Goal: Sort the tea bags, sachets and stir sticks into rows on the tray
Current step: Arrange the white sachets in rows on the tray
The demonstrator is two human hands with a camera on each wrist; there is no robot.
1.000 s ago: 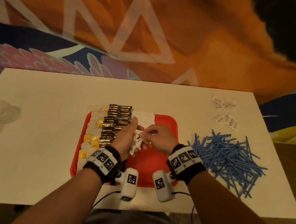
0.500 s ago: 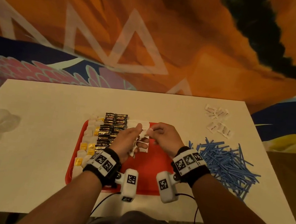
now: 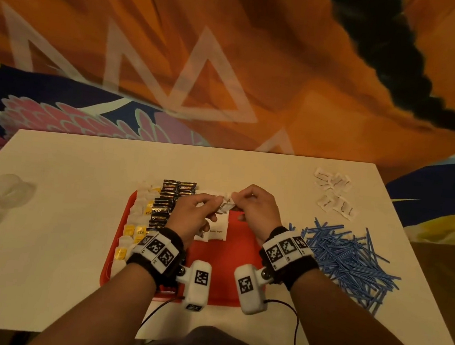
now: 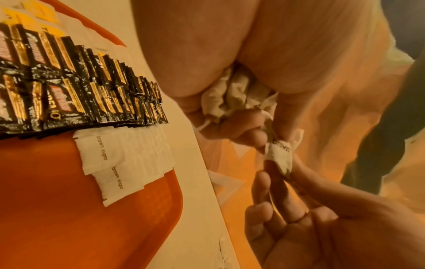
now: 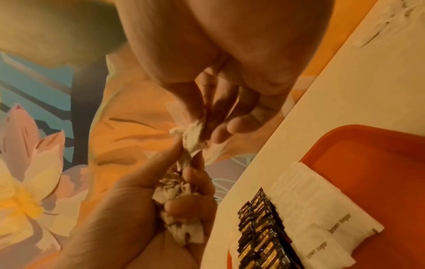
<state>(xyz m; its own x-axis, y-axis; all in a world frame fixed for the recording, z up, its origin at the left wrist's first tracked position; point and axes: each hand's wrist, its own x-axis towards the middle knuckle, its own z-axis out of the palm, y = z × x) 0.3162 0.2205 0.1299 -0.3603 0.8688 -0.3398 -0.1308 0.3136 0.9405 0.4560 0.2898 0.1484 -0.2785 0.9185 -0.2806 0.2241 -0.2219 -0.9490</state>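
Above the tray point(image 3: 228, 259), both hands pinch a crumpled sachet point(image 3: 225, 206).

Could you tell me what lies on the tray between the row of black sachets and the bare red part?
In the left wrist view, overlapping white brown sugar sachets lie between the black sachets and the tray floor.

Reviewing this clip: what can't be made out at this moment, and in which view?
- How many sugar sachets the left hand grips: crumpled in the palm, both wrist views.
- Print on the loose sachets by the table's far right corner: too small, head view.
- Front of the tea bag row on the tray: hidden by the left wrist, head view.
- Stir stick count: piled, overlapping.
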